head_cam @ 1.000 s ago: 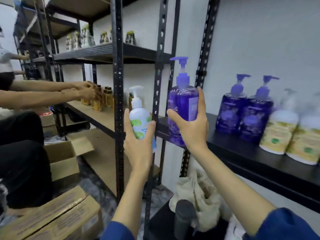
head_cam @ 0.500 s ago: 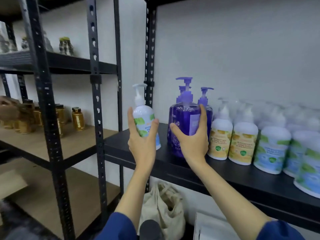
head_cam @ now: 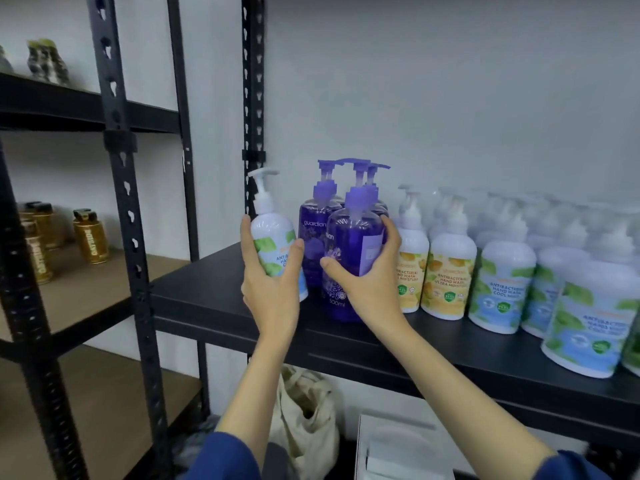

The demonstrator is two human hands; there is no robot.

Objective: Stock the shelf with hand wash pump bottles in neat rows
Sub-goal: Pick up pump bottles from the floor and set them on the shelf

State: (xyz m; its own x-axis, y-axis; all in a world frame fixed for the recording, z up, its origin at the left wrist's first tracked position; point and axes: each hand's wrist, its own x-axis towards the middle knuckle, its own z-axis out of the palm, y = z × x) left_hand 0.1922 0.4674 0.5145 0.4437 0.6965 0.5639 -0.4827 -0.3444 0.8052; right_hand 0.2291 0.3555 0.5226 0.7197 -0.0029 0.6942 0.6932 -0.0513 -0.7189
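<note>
A person in blue sleeves reaches up to a black shelf (head_cam: 214, 289), each of the two hands clamped on a pump bottle. The left hand (head_cam: 272, 289) wraps a white bottle (head_cam: 273, 237) with a green-leaf label, its fingers covering the lower label so that only part of "ANTIBACTERIAL HAND" can be read; whether its base touches the shelf cannot be told. The right hand (head_cam: 369, 285) grips a purple bottle (head_cam: 353, 244) at the near edge of the shelf, the bottle's foot apparently on the board and "500ml" legible beneath the thumb.

Just behind it stand more purple bottles (head_cam: 313, 230), one marked "guardian"; their overlapping pumps make the count uncertain. To the right, white bottles with yellow labels (head_cam: 446, 282) stand beside the purple group, followed by white bottles with green and blue labels (head_cam: 504, 292). The far rows of these dissolve into blur, and the rightmost bottles are cut off by the frame edge.

On the left, a neighbouring rack (head_cam: 117, 140) carries amber jars (head_cam: 90, 237) on a wooden shelf, their lettering soft, and indistinct items on the shelf above. Beneath the black shelf sits a cream cloth bag (head_cam: 308, 424), partly hidden by the left forearm, with a white box (head_cam: 398, 452) near it, its contents unclear.
</note>
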